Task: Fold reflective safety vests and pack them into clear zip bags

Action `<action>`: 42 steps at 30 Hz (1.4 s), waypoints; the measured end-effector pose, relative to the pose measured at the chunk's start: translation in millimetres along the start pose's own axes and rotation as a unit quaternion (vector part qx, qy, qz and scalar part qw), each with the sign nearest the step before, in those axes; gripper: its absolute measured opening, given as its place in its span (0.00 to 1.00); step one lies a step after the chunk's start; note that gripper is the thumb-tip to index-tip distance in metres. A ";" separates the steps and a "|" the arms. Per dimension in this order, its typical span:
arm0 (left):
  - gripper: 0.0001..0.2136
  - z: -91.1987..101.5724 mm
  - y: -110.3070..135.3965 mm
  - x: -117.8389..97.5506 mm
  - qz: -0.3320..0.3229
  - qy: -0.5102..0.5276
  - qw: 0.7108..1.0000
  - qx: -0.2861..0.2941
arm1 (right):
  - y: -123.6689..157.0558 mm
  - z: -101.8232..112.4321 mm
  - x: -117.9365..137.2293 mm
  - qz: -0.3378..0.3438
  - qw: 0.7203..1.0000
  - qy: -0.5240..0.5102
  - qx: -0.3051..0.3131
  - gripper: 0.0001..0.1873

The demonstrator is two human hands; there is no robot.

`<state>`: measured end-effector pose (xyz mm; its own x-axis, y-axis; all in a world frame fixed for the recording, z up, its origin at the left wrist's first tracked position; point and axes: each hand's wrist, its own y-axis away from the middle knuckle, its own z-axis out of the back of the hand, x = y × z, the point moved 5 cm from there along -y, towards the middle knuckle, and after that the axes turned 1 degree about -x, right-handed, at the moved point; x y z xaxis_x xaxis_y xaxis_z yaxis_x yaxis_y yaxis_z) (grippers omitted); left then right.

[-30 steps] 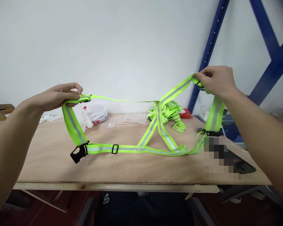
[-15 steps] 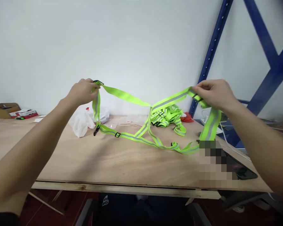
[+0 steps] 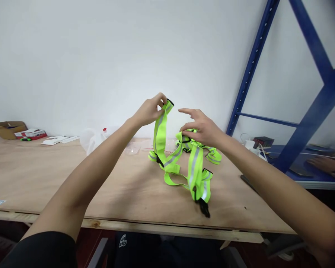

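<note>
Here, the reflective harness [image 3: 161, 137] hangs from both my hands over the tabletop [image 3: 114, 190], its lime-green straps striped with silver. The fingers [image 3: 162, 97] of my left hand [image 3: 148, 111] pinch the top of one strap, just beside a black slider [image 3: 170, 102] that pokes out past their tips; from there the webbing drops straight below them. My right hand [image 3: 203, 126] sits a little lower and to the right. Its index finger stretches leftward, free of the webbing, while the thumb and lower fingers are closed on another strap, near a second slider [image 3: 185, 140]. Between my hands the harness sags in a V, and more loops dangle under the right one, down to a black buckle [image 3: 203, 208] close over the wood nearest me; whether it touches, I can't tell. Behind my right hand lies a heap of similar straps [image 3: 213, 156], partly hidden by it. Beyond my left forearm is a white plastic bag [image 3: 88, 139].
</note>
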<state>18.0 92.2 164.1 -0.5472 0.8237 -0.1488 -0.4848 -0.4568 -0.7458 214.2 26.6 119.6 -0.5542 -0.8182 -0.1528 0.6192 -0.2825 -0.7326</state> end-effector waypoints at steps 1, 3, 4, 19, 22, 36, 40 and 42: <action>0.17 -3.9 1.3 -2.7 0.009 0.033 0.999 0.012 | -2.2 -0.3 2.4 0.005 1.000 0.000 -0.002 0.09; 0.19 -11.4 3.7 -6.5 0.025 0.092 0.994 0.046 | -4.9 0.1 5.2 0.008 1.000 -0.001 -0.009 0.10; 0.18 -14.6 4.2 -7.5 0.032 0.114 0.991 0.066 | -5.4 0.2 5.7 0.008 1.000 -0.001 -0.011 0.10; 0.05 -51.1 -2.9 -30.2 0.032 0.201 0.932 0.300 | -13.2 -9.9 19.2 0.059 0.998 -0.015 0.009 0.12; 0.07 -52.5 -1.3 -36.4 0.035 0.264 0.918 0.294 | -12.9 -13.5 22.0 0.066 0.998 0.001 0.012 0.10; 0.23 -33.5 19.4 -19.5 0.161 0.365 0.886 0.235 | -19.2 -26.6 31.0 0.026 0.998 -0.011 -0.050 0.09; 0.17 -46.5 24.7 -20.4 0.216 0.280 0.917 0.185 | -15.1 -33.1 30.0 0.003 0.998 -0.026 -0.059 0.10; 0.13 -49.9 27.1 -22.4 0.246 0.266 0.918 0.162 | -11.7 -35.4 27.6 -0.016 0.997 -0.046 -0.066 0.10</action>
<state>51.2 78.1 114.8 -0.3852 0.4993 -0.7761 -0.4926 -0.8224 -0.2846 171.9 25.0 100.5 -0.5153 -0.8540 -0.0721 0.5204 -0.2449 -0.8180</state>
